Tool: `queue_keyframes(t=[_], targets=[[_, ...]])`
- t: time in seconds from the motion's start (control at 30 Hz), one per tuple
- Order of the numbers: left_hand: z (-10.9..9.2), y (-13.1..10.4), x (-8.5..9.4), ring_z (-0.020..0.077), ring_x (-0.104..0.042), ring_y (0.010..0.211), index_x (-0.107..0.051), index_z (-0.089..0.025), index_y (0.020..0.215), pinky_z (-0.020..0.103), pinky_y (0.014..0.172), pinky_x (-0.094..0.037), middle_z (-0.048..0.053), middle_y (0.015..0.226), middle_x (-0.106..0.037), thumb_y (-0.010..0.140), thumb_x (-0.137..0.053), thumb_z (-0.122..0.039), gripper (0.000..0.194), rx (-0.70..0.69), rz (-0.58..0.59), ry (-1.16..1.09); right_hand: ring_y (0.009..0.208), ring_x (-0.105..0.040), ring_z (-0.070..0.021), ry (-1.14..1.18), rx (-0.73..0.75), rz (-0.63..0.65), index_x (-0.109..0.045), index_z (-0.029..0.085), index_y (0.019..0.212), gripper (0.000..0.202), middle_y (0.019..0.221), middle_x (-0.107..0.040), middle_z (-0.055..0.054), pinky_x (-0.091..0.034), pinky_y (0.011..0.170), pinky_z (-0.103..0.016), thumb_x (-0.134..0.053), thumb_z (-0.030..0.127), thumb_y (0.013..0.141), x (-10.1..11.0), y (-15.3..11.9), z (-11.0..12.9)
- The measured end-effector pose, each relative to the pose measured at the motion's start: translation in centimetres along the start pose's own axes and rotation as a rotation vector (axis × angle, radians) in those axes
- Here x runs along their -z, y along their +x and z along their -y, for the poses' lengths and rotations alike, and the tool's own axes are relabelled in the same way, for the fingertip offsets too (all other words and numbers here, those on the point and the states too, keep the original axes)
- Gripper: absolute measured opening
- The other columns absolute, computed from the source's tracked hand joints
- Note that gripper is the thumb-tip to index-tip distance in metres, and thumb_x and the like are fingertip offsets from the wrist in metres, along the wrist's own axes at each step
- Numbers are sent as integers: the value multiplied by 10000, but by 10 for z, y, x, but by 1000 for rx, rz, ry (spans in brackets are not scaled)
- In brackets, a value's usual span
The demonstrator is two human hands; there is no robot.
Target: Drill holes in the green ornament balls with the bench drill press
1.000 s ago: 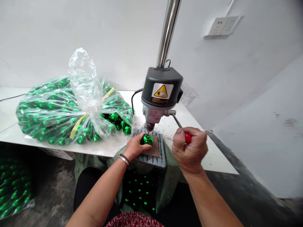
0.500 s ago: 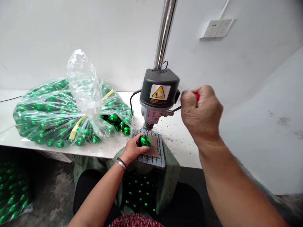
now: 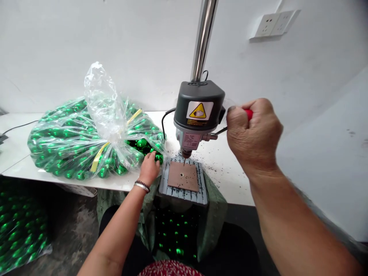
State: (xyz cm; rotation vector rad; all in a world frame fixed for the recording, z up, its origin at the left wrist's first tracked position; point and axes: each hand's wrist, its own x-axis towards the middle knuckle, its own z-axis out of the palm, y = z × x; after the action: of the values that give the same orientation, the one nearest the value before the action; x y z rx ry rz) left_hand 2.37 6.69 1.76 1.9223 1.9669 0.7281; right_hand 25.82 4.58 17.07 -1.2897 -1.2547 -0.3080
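Observation:
My right hand [image 3: 254, 134] is wrapped round the red knob [image 3: 248, 114] on the lever of a dark grey drill press [image 3: 199, 107]. Its thin bit points down over a brown square board [image 3: 183, 176] with a small hole, lying on the grooved metal base [image 3: 203, 195]. My left hand [image 3: 150, 167] reaches to the torn opening of a clear plastic bag [image 3: 100, 103] full of shiny green balls [image 3: 141, 143]. Its fingers are bent over a ball at the opening; whether they grip it cannot be made out.
Dark shavings lie on the white table [image 3: 227, 180] around the base. Below it, a green sack [image 3: 215, 207] hangs open with several green balls inside. Another bag of green balls [image 3: 21, 230] stands on the floor at left. A wall socket [image 3: 274, 25] is at upper right.
My left hand has moved left from the board to the bag opening. The green ball it held under the bit is gone from the board, whose hole now shows. My right hand stays on the knob.

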Motion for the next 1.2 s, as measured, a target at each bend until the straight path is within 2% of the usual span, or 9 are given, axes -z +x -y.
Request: queue_keyframes(t=[0.13, 0.23, 0.33, 0.4, 0.5, 0.6, 0.67, 0.9, 1.2], targets=[[-9, 14, 1, 343, -683, 1303, -546, -182, 1507, 435, 1044, -566, 211, 1604, -543, 918, -616, -136, 596, 14, 183, 247, 624, -410, -146, 19, 41, 6, -426, 272, 760, 267, 668, -464, 20, -342, 643, -322, -522, 472, 909, 0, -2, -3], [-10, 13, 0, 358, -688, 1277, -571, -153, 1423, 446, 1017, -564, 230, 1493, -621, 896, -655, -154, 533, 13, 186, 379, 629, -425, -144, 12, 6, 44, -420, 269, 783, 266, 686, -446, 24, -363, 658, -323, -516, 471, 926, 1, -2, -2], [-6, 6, 0, 386, -662, 1296, -616, -101, 1303, 471, 1059, -533, 247, 1337, -702, 878, -700, -190, 443, 13, 154, 401, 627, -435, -137, -17, -53, 70, -418, 264, 780, 251, 688, -451, 30, -381, 669, -332, -533, 444, 912, 2, -1, 3], [-1, -3, 4, 382, -667, 1284, -615, -93, 1305, 473, 1080, -518, 237, 1302, -722, 869, -717, -202, 462, 20, 102, 300, 617, -430, -131, -29, -70, 70, -421, 261, 770, 249, 674, -451, 36, -380, 660, -333, -557, 425, 900, 3, 0, 5], [5, -19, 12, 317, -697, 1231, -566, -139, 1423, 426, 1072, -529, 171, 1320, -734, 842, -765, -252, 624, 27, 52, -62, 604, -431, -125, -27, -36, 51, -439, 256, 777, 251, 658, -432, 43, -388, 646, -328, -555, 422, 924, 1, -1, 2], [5, -32, 16, 249, -723, 1113, -609, -182, 1395, 358, 994, -563, 84, 1237, -765, 807, -793, -336, 634, -26, 178, -476, 631, -478, -131, -9, 48, 28, -494, 249, 816, 257, 671, -457, 34, -413, 643, -313, -533, 449, 973, -1, -2, -7], [1, -36, 13, 228, -717, 1058, -666, -173, 1306, 327, 953, -567, 61, 1170, -772, 779, -800, -353, 573, -57, 240, -611, 660, -523, -138, -10, 90, 11, -530, 247, 842, 270, 694, -499, 25, -424, 640, -304, -523, 470, 994, -2, -2, -12], [-14, -27, -16, 232, -697, 1010, -758, -169, 1183, 337, 969, -556, 47, 1049, -782, 800, -797, -382, 441, -29, 165, -499, 675, -565, -141, -83, 77, 60, -514, 254, 873, 265, 705, -536, 21, -428, 651, -305, -473, 464, 1029, -2, -1, -10], [-17, -17, -29, 250, -718, 1024, -798, -188, 1191, 342, 956, -582, 54, 1040, -821, 820, -800, -385, 421, 9, 208, -506, 744, -584, -151, -113, -2, 110, -465, 262, 889, 191, 750, -568, 11, -446, 704, -299, -498, 391, 1027, -1, 2, 4]])
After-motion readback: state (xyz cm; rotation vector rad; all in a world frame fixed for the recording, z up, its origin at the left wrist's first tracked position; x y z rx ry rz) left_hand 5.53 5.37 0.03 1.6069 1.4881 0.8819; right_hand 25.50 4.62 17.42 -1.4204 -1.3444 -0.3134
